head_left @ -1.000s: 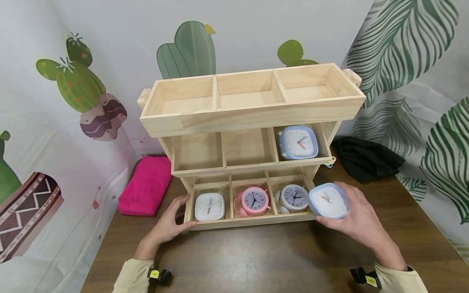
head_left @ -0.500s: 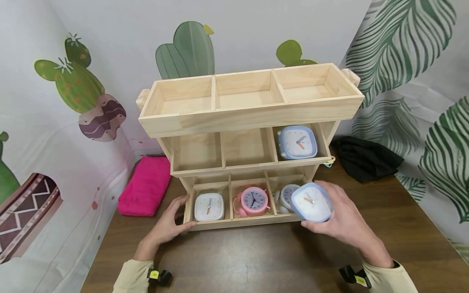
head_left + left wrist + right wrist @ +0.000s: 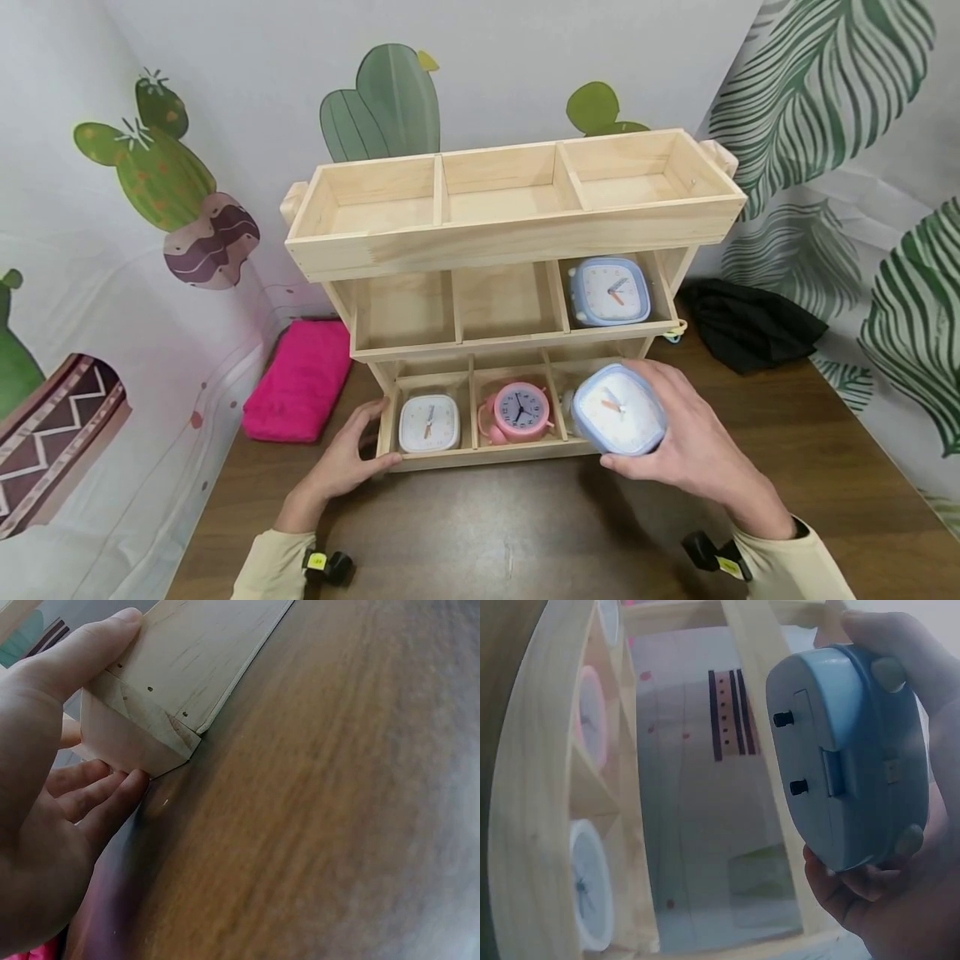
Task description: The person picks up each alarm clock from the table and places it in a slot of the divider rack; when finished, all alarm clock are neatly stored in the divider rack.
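Towel [image 3: 300, 380], pink, lay left of the wooden rack [image 3: 517, 229]. Your left hand [image 3: 347, 461] rested on the rack's bottom-left corner, thumb on top and fingers laid nearly straight along its side. Along the rack's bottom shelf sat a white clock [image 3: 428, 422], then a pink clock [image 3: 519, 412]. Your right hand [image 3: 693, 454] curled round the blue clock [image 3: 619, 409], held in front of the rack's bottom-right slot. A grey clock may already fill that slot; pushing in could knock it or jam both.
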Motion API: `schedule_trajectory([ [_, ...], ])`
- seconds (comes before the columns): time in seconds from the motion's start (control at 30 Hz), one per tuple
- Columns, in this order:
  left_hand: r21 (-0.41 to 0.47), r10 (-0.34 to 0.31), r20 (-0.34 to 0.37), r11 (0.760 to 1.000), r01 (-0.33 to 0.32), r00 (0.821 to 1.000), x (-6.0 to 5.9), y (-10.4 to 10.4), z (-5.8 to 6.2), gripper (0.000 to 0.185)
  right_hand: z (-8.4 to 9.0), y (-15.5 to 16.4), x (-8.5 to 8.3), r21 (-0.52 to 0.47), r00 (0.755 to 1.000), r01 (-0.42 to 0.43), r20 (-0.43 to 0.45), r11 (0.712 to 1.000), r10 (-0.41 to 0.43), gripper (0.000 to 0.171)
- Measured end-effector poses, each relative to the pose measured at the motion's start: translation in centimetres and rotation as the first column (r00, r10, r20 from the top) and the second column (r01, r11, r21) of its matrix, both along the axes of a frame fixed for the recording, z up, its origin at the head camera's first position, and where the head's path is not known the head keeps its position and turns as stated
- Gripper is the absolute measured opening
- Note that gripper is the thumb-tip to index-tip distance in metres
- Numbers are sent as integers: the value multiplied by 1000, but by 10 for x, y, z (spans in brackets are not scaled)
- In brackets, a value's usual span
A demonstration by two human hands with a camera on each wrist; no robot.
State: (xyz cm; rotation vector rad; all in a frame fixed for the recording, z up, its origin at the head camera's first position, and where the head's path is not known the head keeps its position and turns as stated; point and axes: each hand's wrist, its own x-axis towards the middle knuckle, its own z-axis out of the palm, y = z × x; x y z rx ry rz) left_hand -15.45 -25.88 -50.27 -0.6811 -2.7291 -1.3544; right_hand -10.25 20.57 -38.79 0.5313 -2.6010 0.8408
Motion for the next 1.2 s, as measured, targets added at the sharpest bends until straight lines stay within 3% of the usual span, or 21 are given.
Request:
schedule_trajectory([
  [0.13, -4, -6, 3, 1000, 6, 1000, 6, 6, 17, 84, 9, -6, -3, 16, 998, -47, -41, 999, 48, 112],
  [0.4, 16, -8, 20, 1000, 8, 1000, 6, 8, 24, 84, 28, -19, -15, 29, 981, -147, -124, 989, 149, 116],
  [0.73, 29, -11, 19, 1000, 11, 1000, 5, 6, 23, 85, 43, -38, -34, -1, 961, -220, -170, 975, 217, 112],
  [0.97, 19, -10, 16, 1000, 9, 1000, 6, 6, 21, 84, 51, -50, -55, 9, 931, -281, -243, 960, 274, 110],
  [1.07, 21, -2, 12, 1000, 2, 1000, 6, 5, 16, 85, 53, -54, -65, 18, 915, -298, -280, 954, 291, 107],
  [1.2, 17, 22, 5, 1000, -22, 1000, 0, -1, -3, 87, 57, -58, -77, 21, 902, -310, -311, 951, 301, 105],
])
